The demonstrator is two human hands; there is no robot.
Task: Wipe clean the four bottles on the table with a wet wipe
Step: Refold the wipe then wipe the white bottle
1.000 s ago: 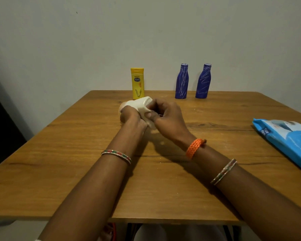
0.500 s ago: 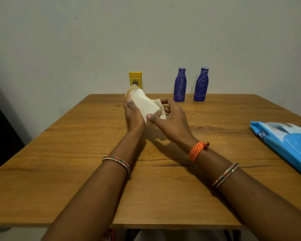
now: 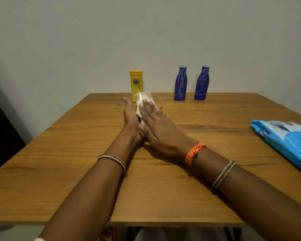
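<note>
Wooden surface [image 3: 163,180], plain wall behind: pale bottle [image 3: 143,98] sandwiched between left hand [image 3: 131,119] and right hand [image 3: 162,129], both grips flat-fingered, likely rolling wet wipe [image 3: 140,113] around it.

Both forearms stretched forward, converging toward far centre. Left hand [image 3: 131,117] edge-on, fingers straight, pointing away. Right hand [image 3: 159,126] palm down, fingers extended, overlapping left hand near thumb base.

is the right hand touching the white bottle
Touching: the head view shows the right hand with straight fingers lying flat on the white bottle.
</note>
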